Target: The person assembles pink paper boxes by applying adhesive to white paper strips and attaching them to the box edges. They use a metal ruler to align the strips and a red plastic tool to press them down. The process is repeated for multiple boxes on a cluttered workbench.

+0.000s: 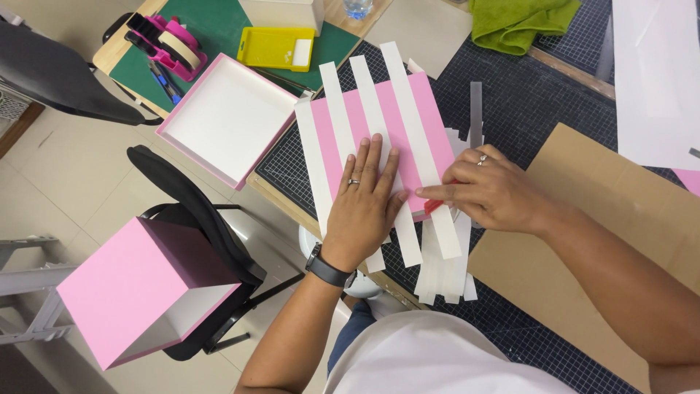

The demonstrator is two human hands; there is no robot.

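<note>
Centrally, on a dark gridded cutting mat (525, 95): pink board (430, 117) crossed by white paper strips (419, 138). At six o'clock of the board, left hand (364, 201) pressed flat, fingers spread. At four o'clock, right hand (485, 190) pinched shut on a small red tool (433, 206) at the board's edge.

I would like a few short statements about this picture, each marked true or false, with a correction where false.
1. The left hand lies flat on the pink board. True.
2. The right hand holds scissors. False: it pinches a small red tool.
3. White strips lie across the board. True.
4. The tape dispenser is blue. False: it is pink.
5. An open box lies left of the board. True.
</note>
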